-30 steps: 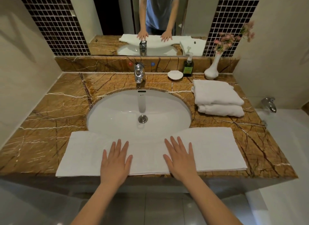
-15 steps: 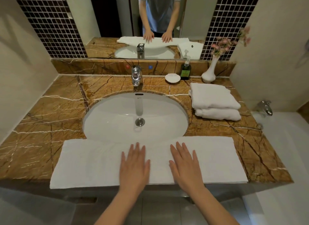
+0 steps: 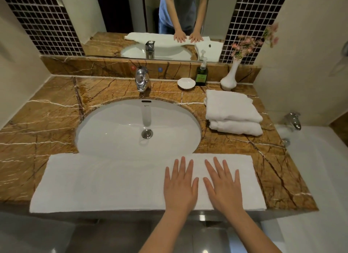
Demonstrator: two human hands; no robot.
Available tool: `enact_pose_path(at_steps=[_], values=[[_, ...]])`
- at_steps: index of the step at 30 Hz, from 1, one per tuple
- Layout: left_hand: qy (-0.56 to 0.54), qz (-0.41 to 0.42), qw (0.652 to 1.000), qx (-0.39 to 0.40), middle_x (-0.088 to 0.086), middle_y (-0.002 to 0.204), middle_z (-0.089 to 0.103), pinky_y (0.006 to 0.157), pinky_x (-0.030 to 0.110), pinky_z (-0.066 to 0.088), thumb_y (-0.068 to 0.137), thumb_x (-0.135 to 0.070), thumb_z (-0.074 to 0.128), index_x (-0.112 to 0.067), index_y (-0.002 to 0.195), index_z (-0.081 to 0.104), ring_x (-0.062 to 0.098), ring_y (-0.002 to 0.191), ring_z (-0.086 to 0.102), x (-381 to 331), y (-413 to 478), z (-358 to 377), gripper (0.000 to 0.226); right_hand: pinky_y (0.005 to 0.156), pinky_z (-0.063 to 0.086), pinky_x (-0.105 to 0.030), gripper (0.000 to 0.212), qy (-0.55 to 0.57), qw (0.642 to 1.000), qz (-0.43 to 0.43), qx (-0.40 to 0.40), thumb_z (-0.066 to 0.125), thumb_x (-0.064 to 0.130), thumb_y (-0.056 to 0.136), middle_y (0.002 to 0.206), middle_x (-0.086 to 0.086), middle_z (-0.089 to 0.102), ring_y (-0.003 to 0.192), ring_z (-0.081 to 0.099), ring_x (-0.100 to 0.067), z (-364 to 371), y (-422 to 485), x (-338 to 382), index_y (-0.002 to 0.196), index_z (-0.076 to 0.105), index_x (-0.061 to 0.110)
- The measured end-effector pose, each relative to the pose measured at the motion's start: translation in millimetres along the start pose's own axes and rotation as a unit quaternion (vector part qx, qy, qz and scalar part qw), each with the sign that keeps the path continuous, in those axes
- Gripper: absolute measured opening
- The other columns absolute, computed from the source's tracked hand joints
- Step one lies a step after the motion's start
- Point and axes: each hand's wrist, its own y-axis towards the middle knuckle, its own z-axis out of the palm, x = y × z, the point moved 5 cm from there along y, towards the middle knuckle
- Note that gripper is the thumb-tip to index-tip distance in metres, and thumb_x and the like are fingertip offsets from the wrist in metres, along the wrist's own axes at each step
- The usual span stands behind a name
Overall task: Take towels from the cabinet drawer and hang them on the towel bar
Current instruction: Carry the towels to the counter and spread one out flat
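Left hand (image 3: 179, 185) and right hand (image 3: 224, 185) press flat, gripping nothing, on the long white folded towel (image 3: 113, 183) in front of the oval white sink basin (image 3: 113, 132); two folded white towels (image 3: 233, 111) sit stacked right of it — seemingly none hung yet.

The table (image 3: 47, 121) is polished brown marble with white and dark veins, glossy throughout. The sink basin (image 3: 113, 136) is smooth white glazed ceramic with bright highlights; its drain (image 3: 147, 134) is shiny metal. The faucet (image 3: 142, 79) and the tub tap (image 3: 293, 121) are mirror-bright chromed metal. The spread towel (image 3: 103, 183) and the folded towels (image 3: 231, 107) are white cloth, matt and softly napped. The soap dish (image 3: 186, 83) and the vase (image 3: 230, 77) look like smooth, glossy white ceramic. The soap bottle (image 3: 201, 75) is dark green and shiny; whether it is glass or plastic cannot be told. The wall tiles (image 3: 43, 21) are small dark glossy squares set in pale grout.
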Motion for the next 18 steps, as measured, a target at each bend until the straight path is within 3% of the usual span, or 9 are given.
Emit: enact_pose_path(at_steps=[4,8,15,18], values=[[-0.020,0.021,1.000,0.004,-0.004,0.159,-0.009,0.114,0.038,-0.015,0.098,-0.048,0.010,-0.031,0.151,-0.003,0.016,0.146,-0.012,9,-1,-7,0.057,0.118,-0.009,-0.049,0.058,-0.022,1.000,0.001,0.008,-0.011,0.060,0.088,0.158,0.013,-0.013,0.146,-0.018,-0.013,-3,2,-8,0.144,-0.018,0.046],[0.008,-0.030,0.998,-0.045,-0.004,0.160,-0.002,0.116,0.038,-0.008,0.098,-0.044,0.012,-0.029,0.152,0.003,0.014,0.147,-0.006,77,-11,-36,0.057,0.116,-0.011,-0.054,0.058,-0.020,0.999,0.021,0.028,-0.006,0.057,0.091,0.161,0.008,-0.013,0.145,-0.022,-0.015,-10,2,5,0.146,-0.017,0.041],[0.051,-0.157,0.984,-0.067,-0.002,0.160,0.008,0.119,0.042,0.002,0.096,-0.046,0.009,-0.026,0.152,0.012,0.016,0.147,0.003,225,-37,-71,0.059,0.116,-0.017,-0.047,0.057,0.091,0.985,-0.147,0.025,0.009,0.050,0.099,0.160,0.008,-0.012,0.147,-0.017,-0.015,4,-1,203,0.153,-0.002,0.035],[0.070,-0.170,0.981,-0.055,-0.003,0.160,0.005,0.118,0.042,0.000,0.095,-0.050,0.001,-0.030,0.151,0.008,0.016,0.147,0.001,258,-45,-69,0.061,0.114,-0.021,-0.049,0.057,0.075,0.984,-0.158,0.044,0.013,0.048,0.101,0.162,0.004,-0.008,0.148,-0.014,-0.018,23,-6,249,0.154,-0.002,0.033]])
